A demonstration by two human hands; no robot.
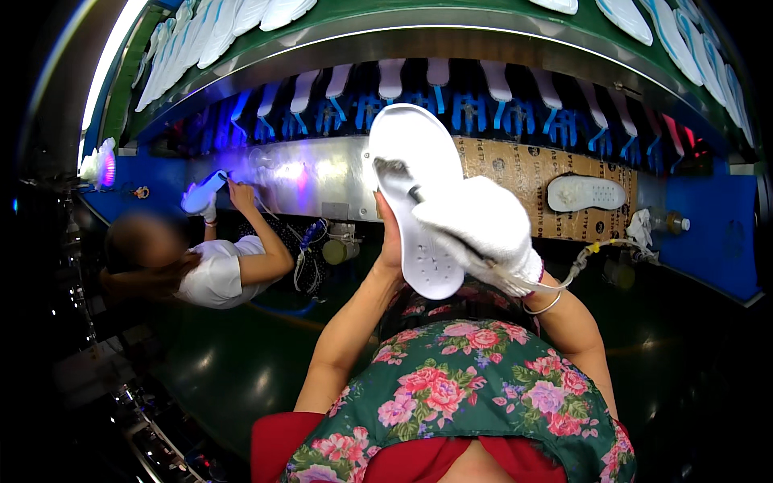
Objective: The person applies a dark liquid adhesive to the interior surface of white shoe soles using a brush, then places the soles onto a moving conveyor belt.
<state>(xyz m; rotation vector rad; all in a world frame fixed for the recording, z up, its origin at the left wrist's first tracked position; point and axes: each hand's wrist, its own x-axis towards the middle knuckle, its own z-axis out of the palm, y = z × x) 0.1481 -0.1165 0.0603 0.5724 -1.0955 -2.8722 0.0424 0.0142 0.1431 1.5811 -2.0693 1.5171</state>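
Observation:
My left hand (390,235) holds a white shoe sole (415,153) upright in front of me, gripping it from behind at its lower left edge. My right hand (483,225), in a white cloth glove, is closed on a thin brush (400,179) whose dark tip rests on the sole's face. A thin tube runs from the brush past my right wrist to the right. My forearms rise over a green floral apron (475,386).
A conveyor rack carries several white soles on blue holders (451,105) across the back. One white sole (586,193) lies on a brown cardboard panel at right. At left a seated person (217,266) in a white top holds another sole (201,193) under violet light.

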